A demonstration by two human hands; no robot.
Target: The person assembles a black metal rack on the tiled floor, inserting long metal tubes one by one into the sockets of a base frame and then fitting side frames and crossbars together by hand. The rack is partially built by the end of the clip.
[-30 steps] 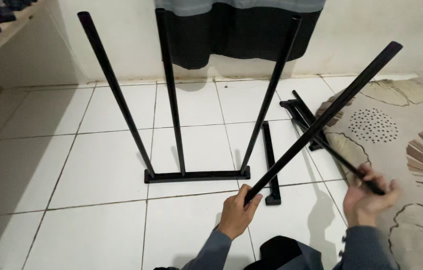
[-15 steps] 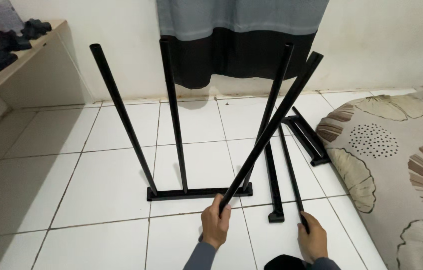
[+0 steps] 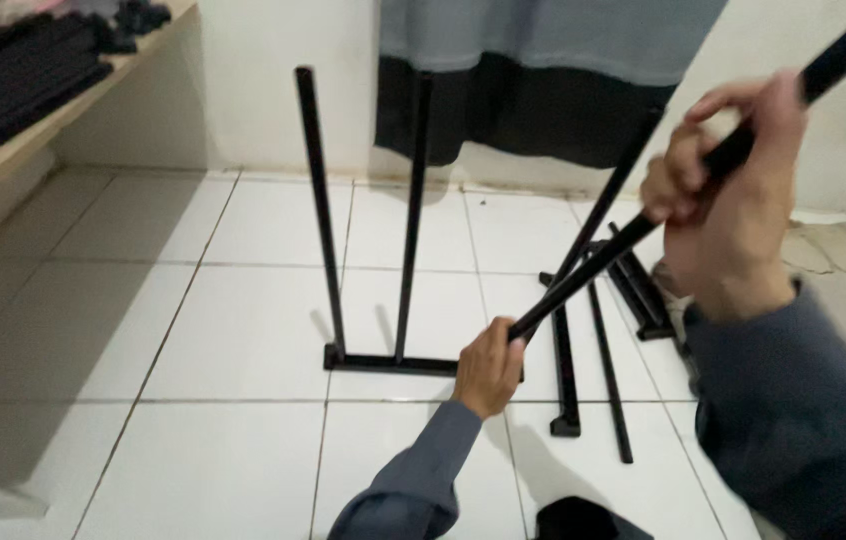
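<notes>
Now, in the head view, both hands hold one long black bar point(image 3: 623, 248), which runs slanted from low in the middle up to the far right corner. The left hand point(image 3: 488, 368) is closed around its lower end, close to the floor, just beside the black base rail point(image 3: 393, 363). The right hand point(image 3: 728, 195) is closed around the bar much higher, near the camera and well above the floor (half a second ago this hand was down low by the tiles, near the loose pieces). So the bar has been lifted and is now gripped at two places, which gives better control of its angle, I think.

From the base rail two black posts point(image 3: 321, 215) stand upright, and a third leans behind the held bar. On the right, several loose black bars point(image 3: 608, 370) lie flat on the white tile floor point(image 3: 193, 330). A dark curtain point(image 3: 533, 95) hangs at the far wall, and a wooden shelf point(image 3: 53, 110) is at the far left.
</notes>
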